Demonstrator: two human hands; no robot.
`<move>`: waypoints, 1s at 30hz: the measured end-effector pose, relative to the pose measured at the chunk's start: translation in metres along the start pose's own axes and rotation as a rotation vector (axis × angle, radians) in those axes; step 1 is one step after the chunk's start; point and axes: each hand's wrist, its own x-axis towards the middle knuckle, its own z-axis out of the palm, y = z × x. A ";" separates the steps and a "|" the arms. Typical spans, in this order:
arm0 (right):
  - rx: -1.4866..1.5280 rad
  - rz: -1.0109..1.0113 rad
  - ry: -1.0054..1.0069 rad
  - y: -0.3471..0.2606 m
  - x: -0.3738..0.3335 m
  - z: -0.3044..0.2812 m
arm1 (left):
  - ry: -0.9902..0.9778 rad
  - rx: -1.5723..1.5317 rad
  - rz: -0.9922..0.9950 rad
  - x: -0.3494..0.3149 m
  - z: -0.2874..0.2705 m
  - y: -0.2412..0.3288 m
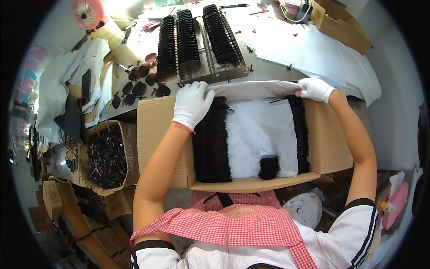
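Observation:
An open cardboard box (163,139) lies in front of me, its flaps folded outward. Black stacked pieces with fuzzy-looking edges (212,143) line its left side, and a narrower black row (300,134) runs down the right. Between them lies white paper (257,130), with a small black bundle (269,167) at the near end. Along the box's far edge stretches a white sheet (255,88). My left hand (192,104), in a white glove, is closed on the sheet's left end. At its right end, my gloved right hand (316,89) pinches the sheet between thumb and fingers.
Beyond the box stands a metal rack (212,77) with three rows of dark lenses. Loose tinted lenses (139,88) lie left of it, white papers (304,54) right. A carton of dark scraps (107,157) sits at left; a pink fan (88,14) stands far left.

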 end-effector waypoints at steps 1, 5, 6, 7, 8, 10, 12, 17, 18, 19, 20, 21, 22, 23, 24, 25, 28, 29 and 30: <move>-0.056 0.060 -0.118 0.001 -0.004 -0.013 | 0.002 -0.031 0.014 -0.003 -0.004 -0.009; 0.042 -0.046 0.392 -0.033 -0.012 -0.035 | 0.159 -0.348 0.060 -0.018 -0.004 -0.034; 0.244 -0.154 0.426 -0.050 -0.007 -0.036 | 0.231 -0.419 0.044 -0.022 -0.004 -0.040; 0.441 -0.221 0.439 -0.071 -0.001 -0.036 | 0.229 -0.644 -0.176 -0.027 -0.004 -0.044; 0.672 -0.318 0.383 -0.096 0.006 -0.032 | 0.288 -0.676 -0.329 -0.027 -0.005 -0.052; 0.985 -0.490 0.290 -0.150 0.028 -0.024 | 0.390 -0.640 -0.586 -0.026 -0.007 -0.063; 1.154 -0.495 0.264 -0.202 0.053 -0.019 | 0.305 -0.642 -0.635 -0.023 -0.005 -0.070; 1.114 -0.209 0.526 -0.276 0.128 -0.020 | 0.104 -0.817 -0.736 -0.009 0.010 -0.082; 1.108 -0.229 0.537 -0.278 0.136 -0.019 | 0.112 -0.887 -0.724 -0.009 0.013 -0.083; 1.107 -0.190 0.537 -0.278 0.145 -0.020 | 0.116 -0.975 -0.711 -0.009 0.016 -0.083; 1.120 -0.216 0.507 -0.276 0.151 -0.021 | 0.101 -0.905 -0.701 -0.009 0.017 -0.084; 1.113 -0.237 0.372 -0.272 0.157 -0.025 | 0.104 -0.854 -0.695 -0.008 0.018 -0.083; 1.009 -0.293 0.414 -0.269 0.162 -0.027 | 0.105 -0.826 -0.691 -0.009 0.018 -0.083; 0.893 -0.338 0.442 -0.268 0.166 -0.029 | 0.111 -0.796 -0.680 -0.008 0.017 -0.081; 0.859 -0.409 0.446 -0.266 0.168 -0.031 | 0.132 -0.727 -0.644 -0.008 0.016 -0.079; 0.846 -0.470 0.408 -0.266 0.170 -0.032 | 0.124 -0.713 -0.646 -0.008 0.015 -0.077; 0.848 -0.569 0.339 -0.269 0.173 -0.030 | 0.105 -0.653 -0.694 -0.005 0.010 -0.068; 0.775 -0.563 0.436 -0.270 0.172 -0.027 | 0.096 -0.631 -0.711 -0.004 0.008 -0.066; 0.710 -0.563 0.548 -0.273 0.171 -0.022 | 0.088 -0.608 -0.714 -0.004 0.007 -0.064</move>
